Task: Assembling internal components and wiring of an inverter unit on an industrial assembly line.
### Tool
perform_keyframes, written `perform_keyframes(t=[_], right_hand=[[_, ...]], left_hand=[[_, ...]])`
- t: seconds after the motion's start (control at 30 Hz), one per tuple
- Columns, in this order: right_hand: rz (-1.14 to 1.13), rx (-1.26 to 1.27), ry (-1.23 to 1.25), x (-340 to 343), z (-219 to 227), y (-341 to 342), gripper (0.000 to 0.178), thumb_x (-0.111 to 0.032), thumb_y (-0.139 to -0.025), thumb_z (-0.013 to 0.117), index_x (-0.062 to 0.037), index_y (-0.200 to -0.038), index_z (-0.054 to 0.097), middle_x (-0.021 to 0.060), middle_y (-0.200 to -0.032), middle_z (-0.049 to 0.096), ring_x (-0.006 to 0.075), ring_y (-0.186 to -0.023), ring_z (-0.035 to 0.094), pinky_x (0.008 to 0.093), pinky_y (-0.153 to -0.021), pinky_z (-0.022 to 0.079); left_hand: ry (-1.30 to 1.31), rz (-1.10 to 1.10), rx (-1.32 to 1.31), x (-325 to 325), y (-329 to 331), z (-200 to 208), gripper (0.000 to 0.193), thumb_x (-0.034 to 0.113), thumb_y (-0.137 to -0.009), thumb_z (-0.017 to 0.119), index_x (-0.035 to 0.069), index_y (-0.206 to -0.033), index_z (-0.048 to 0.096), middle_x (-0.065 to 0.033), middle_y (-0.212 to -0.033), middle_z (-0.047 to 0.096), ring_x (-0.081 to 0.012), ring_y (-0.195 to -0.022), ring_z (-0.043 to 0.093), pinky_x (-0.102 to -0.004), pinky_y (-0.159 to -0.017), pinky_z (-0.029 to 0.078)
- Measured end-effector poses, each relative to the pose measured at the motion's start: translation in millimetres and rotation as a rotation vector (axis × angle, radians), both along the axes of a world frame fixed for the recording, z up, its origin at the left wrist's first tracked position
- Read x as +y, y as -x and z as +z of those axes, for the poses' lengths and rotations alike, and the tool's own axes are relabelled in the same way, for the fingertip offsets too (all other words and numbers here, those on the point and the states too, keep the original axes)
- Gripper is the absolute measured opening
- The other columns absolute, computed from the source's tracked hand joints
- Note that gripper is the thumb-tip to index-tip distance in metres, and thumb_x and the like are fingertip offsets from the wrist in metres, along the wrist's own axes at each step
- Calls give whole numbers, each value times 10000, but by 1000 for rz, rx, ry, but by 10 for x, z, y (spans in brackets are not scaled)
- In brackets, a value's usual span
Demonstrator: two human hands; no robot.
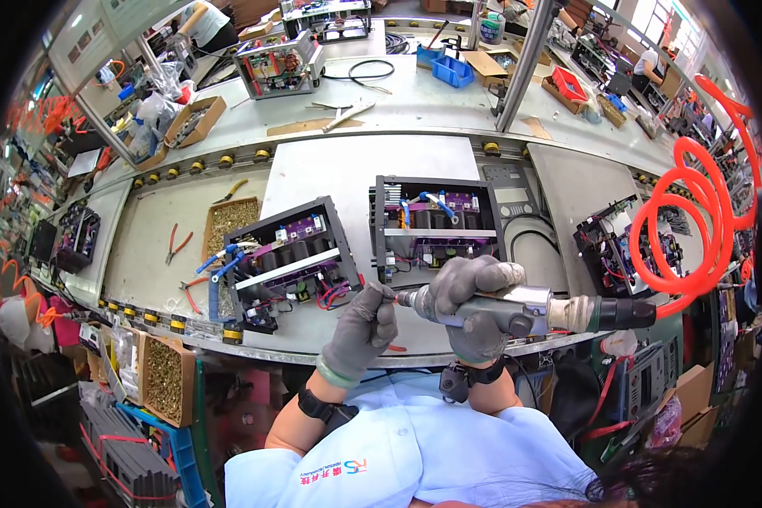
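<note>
My right hand (470,313), in a grey glove, is wrapped round a silver air screwdriver (525,306) held sideways with its tip pointing left. A red coiled air hose (679,229) runs from its dark rear end. My left hand (360,330), also gloved, is closed in a pinch right at the tool's tip; what the fingertips hold is too small to make out. Just beyond the hands, two open black-framed units (438,222) with purple circuit boards sit on the bench. The left unit (292,258) stands slightly turned, blue-sleeved cables at its left side.
Left of the units lie red-handled pliers (176,244) and a box of small screws (230,222). Another opened unit (610,250) stands at the right, near the hose. A roller-edged rail (229,161) runs behind. A screw-filled carton (168,377) stands below the bench, lower left.
</note>
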State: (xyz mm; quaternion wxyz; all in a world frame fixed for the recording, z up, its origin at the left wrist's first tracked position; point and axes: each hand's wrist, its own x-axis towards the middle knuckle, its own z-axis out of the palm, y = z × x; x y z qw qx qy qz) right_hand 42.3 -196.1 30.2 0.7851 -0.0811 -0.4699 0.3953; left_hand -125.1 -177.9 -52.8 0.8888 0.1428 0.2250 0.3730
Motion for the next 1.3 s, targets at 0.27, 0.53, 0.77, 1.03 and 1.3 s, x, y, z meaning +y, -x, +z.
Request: perform_keyframes(t=[0.27,0.53,0.77,1.03,1.3], right_hand=[[-24,-37,-11,-58,115,-23,446,-207,-812,750,-87,-1215,603,57,-801,588,168,-647,581,346,-549,498],[107,-28,-67,143,266,-178,497,-253,-814,767,-132,-1251,564,38,-835,550,169,-675,568,328,-581,473],[163,21,243,889,432,-191,383,-35,-872,714,-89,-1221,565,40,-945,614,84,-670,566,256,-565,485],[-41,-172,323,1420,182,-22,278,41,-835,694,2,-1099,620,38,-916,665,79,-740,612,223,-624,499],[8,-149,331,1395,172,98,265,63,-831,678,20,-1085,618,28,-913,664,94,-813,631,232,-717,527]], left_hand=[[-393,159,362,-81,-108,177,328,408,-1007,561,95,-920,606,11,-582,512,-79,-425,410,-228,-386,274],[-534,42,464,321,-19,423,394,450,-1004,554,67,-1064,624,-23,-692,589,-90,-515,504,-221,-444,359],[-1572,79,2067,1177,-169,171,897,652,-745,694,-10,-1323,514,-240,-1197,655,-362,-1102,650,-473,-1136,276],[-1102,-426,2026,1234,-390,551,560,532,-772,725,30,-1009,656,-193,-907,728,-337,-978,687,-425,-1047,357],[-1150,-359,2011,1243,-374,501,544,517,-773,731,21,-986,665,-180,-864,726,-341,-925,695,-422,-993,397]])
